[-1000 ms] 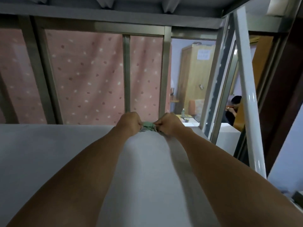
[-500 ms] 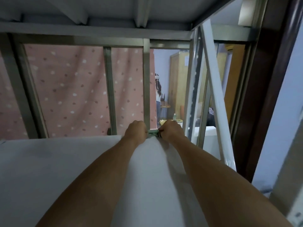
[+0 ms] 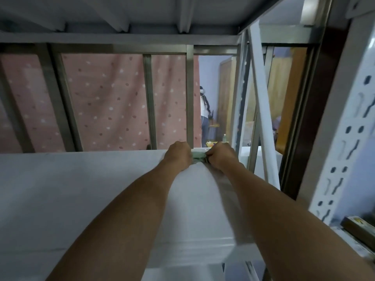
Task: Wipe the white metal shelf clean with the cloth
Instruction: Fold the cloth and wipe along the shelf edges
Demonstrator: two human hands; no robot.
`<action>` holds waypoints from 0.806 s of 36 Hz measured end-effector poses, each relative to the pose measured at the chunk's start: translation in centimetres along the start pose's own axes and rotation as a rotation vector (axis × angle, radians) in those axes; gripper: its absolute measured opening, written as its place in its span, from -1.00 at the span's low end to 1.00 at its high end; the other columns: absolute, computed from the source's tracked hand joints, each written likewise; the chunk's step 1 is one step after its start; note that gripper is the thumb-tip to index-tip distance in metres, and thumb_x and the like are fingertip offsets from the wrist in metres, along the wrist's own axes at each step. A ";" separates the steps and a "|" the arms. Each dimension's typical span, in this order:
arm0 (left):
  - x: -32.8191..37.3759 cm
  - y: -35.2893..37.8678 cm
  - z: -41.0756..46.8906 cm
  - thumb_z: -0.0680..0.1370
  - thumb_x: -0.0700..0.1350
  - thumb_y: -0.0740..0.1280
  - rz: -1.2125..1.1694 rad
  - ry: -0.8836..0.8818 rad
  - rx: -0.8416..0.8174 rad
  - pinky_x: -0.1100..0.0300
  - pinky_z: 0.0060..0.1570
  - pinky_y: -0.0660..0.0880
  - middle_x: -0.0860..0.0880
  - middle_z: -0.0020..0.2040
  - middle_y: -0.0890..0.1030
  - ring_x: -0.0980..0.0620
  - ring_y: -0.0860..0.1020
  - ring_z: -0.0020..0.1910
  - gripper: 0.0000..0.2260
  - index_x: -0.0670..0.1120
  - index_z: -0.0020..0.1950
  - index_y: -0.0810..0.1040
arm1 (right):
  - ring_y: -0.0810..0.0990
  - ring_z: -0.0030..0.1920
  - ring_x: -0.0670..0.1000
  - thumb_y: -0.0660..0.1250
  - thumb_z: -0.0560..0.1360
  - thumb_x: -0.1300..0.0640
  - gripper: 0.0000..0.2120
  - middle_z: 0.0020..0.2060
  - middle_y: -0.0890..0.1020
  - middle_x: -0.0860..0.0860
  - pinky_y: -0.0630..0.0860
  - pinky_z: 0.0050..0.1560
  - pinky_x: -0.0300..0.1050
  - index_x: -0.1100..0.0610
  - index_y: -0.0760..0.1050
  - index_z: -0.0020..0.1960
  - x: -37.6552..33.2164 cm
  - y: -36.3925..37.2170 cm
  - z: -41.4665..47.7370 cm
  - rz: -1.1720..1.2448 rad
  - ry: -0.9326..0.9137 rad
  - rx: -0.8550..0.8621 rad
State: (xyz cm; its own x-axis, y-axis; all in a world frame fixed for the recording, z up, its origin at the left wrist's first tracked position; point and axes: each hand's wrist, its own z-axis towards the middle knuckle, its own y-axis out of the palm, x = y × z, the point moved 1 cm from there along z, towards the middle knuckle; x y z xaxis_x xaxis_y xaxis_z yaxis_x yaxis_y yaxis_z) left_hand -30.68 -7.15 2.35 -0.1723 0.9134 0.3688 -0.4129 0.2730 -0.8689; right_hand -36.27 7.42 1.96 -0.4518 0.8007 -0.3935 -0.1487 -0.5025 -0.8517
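Left hand [image 3: 179, 154] and right hand [image 3: 220, 157] are seen side by side, arms stretched full out, both curled into fists and clamped on the cloth [image 3: 198, 157]. Only a small green strip is shown btwn the knuckles; the rest is hidden under the fists. The cloth is held right at the far edge of the shelf [image 3: 81, 189], its long axis laid left-right along that edge. Neither hand is nearer, as it's shared evenly. From the fists, white shelf is spread back toward the body and far off to the left of the left hand. To the right of the right hand v. little is found before the slanted brace [image 3: 261, 118] and the shelf end. So the next stroke is judged a pull back toward the body, or a slide leftward, w/ the cloth held crosswise. Beyond the knuckles, grey bars [image 3: 189, 98] and a pink dotted curtain [image 3: 105, 102] are seen. A slotted post [image 3: 345, 138] is placed further right.
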 end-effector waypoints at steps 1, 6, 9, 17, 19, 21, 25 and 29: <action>0.1 -0.2 -0.8 0.53 -0.10 0.45 0.005 -0.003 0.001 0.06 0.11 0.57 -0.23 0.11 0.66 -0.22 0.62 0.05 -0.72 -0.20 0.19 0.67 | 0.61 -0.06 0.12 0.35 0.42 0.15 -0.79 -0.07 0.66 0.04 0.58 0.00 -0.11 0.02 0.70 0.00 -0.1 -0.3 -0.9 0.008 0.000 -0.005; 0.8 -1.5 -5.8 0.53 -0.11 0.42 0.020 0.020 0.012 0.04 0.08 0.60 -0.23 0.09 0.66 -0.23 0.62 0.04 -0.75 -0.19 0.15 0.69 | 0.63 -0.06 0.12 0.34 0.41 0.17 -0.78 -0.08 0.67 0.04 0.61 0.01 -0.06 0.03 0.71 -0.01 -0.6 -2.0 -5.9 0.028 0.010 -0.010; 1.3 -2.4 -9.3 0.53 -0.12 0.42 0.023 0.033 0.019 0.02 0.08 0.61 -0.23 0.05 0.66 -0.23 0.61 0.02 -0.79 -0.18 0.10 0.71 | 0.62 -0.08 0.10 0.33 0.42 0.14 -0.76 -0.06 0.67 0.04 0.60 -0.03 -0.11 0.03 0.70 0.02 -1.0 -3.3 -9.4 0.007 -0.003 -0.008; 4.2 -4.5 -18.2 0.52 -0.10 0.45 0.006 0.029 -0.006 0.02 0.05 0.63 -0.22 0.03 0.65 -0.21 0.61 0.00 -0.78 -0.20 0.08 0.71 | 0.51 -0.27 0.04 0.35 0.44 0.02 -0.80 -0.18 0.61 0.01 0.55 -0.23 -0.16 0.03 0.67 -0.02 -1.1 -7.3 -18.7 -0.117 0.016 -0.045; 5.0 -4.8 -20.1 0.52 -0.09 0.45 0.000 0.038 -0.016 0.03 0.03 0.63 -0.20 0.02 0.67 -0.18 0.62 -0.02 -0.79 -0.18 0.08 0.72 | 0.52 -0.26 0.06 0.36 0.42 0.00 -0.79 -0.21 0.57 0.00 0.56 -0.21 -0.16 0.03 0.67 -0.01 -1.1 -8.4 -20.9 -0.162 0.031 -0.073; 5.9 -5.1 -21.7 0.52 -0.08 0.46 -0.009 0.056 -0.023 0.08 -0.01 0.62 -0.18 0.00 0.69 -0.16 0.63 -0.03 -0.80 -0.16 0.07 0.73 | 0.52 -0.25 0.07 0.36 0.43 0.03 -0.81 -0.21 0.56 0.01 0.53 -0.23 -0.15 0.05 0.65 -0.01 -1.1 -9.6 -22.8 -0.185 0.047 -0.073; 7.9 -5.4 -24.0 0.52 -0.10 0.47 -0.012 0.070 -0.029 0.09 -0.03 0.61 -0.16 -0.02 0.70 -0.14 0.63 -0.05 -0.82 -0.15 0.04 0.74 | 0.55 -0.21 0.11 0.34 0.49 0.16 -0.88 -0.17 0.56 0.05 0.54 -0.21 -0.09 0.15 0.55 0.00 -0.9 -11.2 -25.7 -0.233 0.066 -0.030; 9.4 -5.2 -25.6 0.52 -0.07 0.47 -0.010 0.078 -0.031 0.06 0.02 0.61 -0.14 -0.01 0.70 -0.10 0.61 -0.08 -0.80 -0.13 0.08 0.74 | 0.50 -0.19 0.10 0.30 0.50 0.25 -0.87 -0.19 0.48 0.06 0.48 -0.21 -0.08 0.17 0.52 0.04 -0.7 -12.2 -27.6 -0.301 0.055 -0.003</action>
State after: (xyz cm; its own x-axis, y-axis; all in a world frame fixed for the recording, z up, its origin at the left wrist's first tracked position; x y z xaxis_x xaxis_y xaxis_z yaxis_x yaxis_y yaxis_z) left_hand -7.24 7.73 1.87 -0.0975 0.9312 0.3512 -0.3858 0.2900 -0.8758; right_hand -9.88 21.98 3.12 -0.3397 0.9298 -0.1414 -0.2663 -0.2392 -0.9337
